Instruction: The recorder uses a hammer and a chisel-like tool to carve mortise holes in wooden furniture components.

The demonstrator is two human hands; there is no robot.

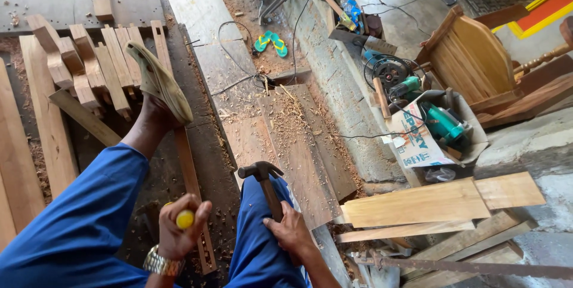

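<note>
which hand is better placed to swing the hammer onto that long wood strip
Right, probably. The right hand already grips the hammer by its handle, while the left hand holds a yellow-handled tool over the strip.

Sawdust-strewn plank floor [286, 127]; daylight

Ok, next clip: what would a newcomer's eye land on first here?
Probably the hands low in the frame: the right hand grips a claw hammer by its wooden handle, and the left hand is closed around a yellow-topped tool. Next, the blue trousers with one sandalled foot propped on a long wooden strip, and the green power tools at right.
</note>
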